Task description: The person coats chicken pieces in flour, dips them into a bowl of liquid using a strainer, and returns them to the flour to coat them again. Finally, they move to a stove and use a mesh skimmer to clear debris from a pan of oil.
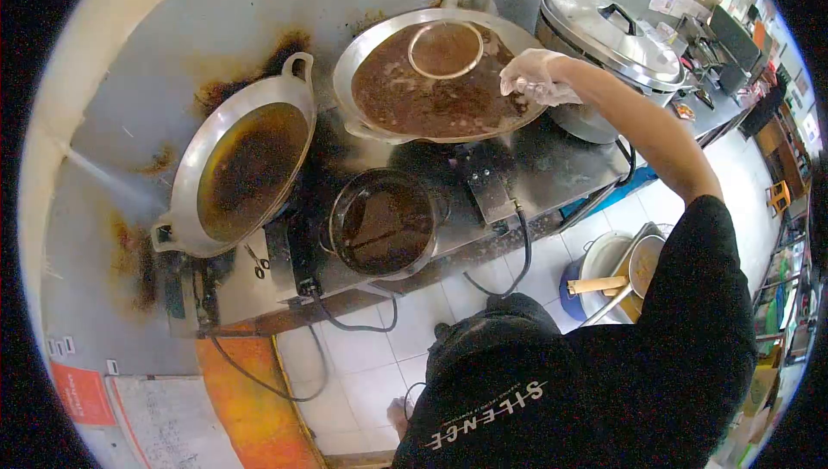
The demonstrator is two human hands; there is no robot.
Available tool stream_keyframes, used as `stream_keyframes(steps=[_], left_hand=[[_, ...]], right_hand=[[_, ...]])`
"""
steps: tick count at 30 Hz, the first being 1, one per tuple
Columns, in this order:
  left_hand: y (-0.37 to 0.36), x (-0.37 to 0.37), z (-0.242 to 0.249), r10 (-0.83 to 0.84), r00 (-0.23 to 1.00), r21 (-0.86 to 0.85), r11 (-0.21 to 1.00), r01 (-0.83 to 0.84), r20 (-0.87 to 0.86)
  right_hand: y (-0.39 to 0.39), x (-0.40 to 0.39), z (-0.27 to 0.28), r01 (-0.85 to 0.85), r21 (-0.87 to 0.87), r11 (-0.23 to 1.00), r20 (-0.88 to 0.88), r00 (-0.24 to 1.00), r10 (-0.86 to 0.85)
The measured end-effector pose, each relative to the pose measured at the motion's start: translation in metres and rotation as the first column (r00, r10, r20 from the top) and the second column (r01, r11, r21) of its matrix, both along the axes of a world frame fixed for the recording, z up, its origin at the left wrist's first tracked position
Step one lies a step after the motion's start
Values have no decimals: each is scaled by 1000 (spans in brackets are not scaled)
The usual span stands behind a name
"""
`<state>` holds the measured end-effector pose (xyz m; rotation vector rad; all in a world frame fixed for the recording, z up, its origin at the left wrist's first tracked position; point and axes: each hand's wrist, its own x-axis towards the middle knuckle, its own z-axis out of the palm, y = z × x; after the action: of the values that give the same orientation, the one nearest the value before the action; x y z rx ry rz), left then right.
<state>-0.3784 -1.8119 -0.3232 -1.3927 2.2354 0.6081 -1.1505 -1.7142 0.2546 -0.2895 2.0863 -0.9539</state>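
Observation:
My right hand (536, 78), in a clear plastic glove, reaches over the right edge of a big wok (348, 88) full of brown, bubbling liquid. Its fingers are curled together; I cannot tell what they hold. Left of the fingertips, a round metal ring (446, 77), like a skimmer's rim, shows at the liquid's surface; no handle is visible. My left hand (398, 415) hangs low beside my black shirt (595, 391), mostly hidden, near a thin dark cord.
A second wok (184, 178) of dark oil stands left, scissors (257, 264) beside it. A smaller pot (335, 232) sits in front. Behind my right arm is a lidded steel pot (595, 16). Utensils rest over a bucket (572, 292) on the floor. Cables (523, 253) hang from the counter.

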Motion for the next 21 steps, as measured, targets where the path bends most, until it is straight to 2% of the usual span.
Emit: stream_keyframes(steps=[1,3,6,7,10,14,15,16,18,19,20,21], left_hand=[[0,6,-1,18,998,-27,999,-20,-58],[-5,11,-8,-58,994,-52,997,53,-90],[-14,14,-25,-189,979,-43,982,186,-72],[-18,17,-31,-237,970,-26,971,236,-49],[-33,22,-46,35,999,69,997,-34,-24],[-40,29,-40,86,989,16,996,-84,-118],[-42,26,-32,31,995,16,999,-30,-96],[-47,26,-22,-25,997,18,999,26,-70],[-52,36,-8,-102,994,12,995,102,-51],[-55,40,-12,-123,990,-1,992,123,-63],[-59,46,-14,-147,986,-14,989,146,-76],[-61,55,-15,-161,980,-50,987,156,-113]], right_hand=[[7,-2,-6,18,-17,1000,105,994,-16],[19,-3,-22,65,-52,997,321,946,-46],[29,36,-14,164,-137,977,340,934,-109],[28,57,-4,163,-89,983,258,957,-136],[32,70,-9,178,-30,984,180,969,-170],[32,96,7,0,-97,995,-92,996,-9],[31,102,10,-174,-79,982,-287,947,145],[29,107,14,-314,-28,949,-484,835,263],[23,126,23,-273,-132,953,-423,885,195],[19,132,16,-464,-65,884,-713,641,284],[15,137,9,-604,63,795,-904,302,302],[12,148,6,-623,98,776,-929,222,296]])
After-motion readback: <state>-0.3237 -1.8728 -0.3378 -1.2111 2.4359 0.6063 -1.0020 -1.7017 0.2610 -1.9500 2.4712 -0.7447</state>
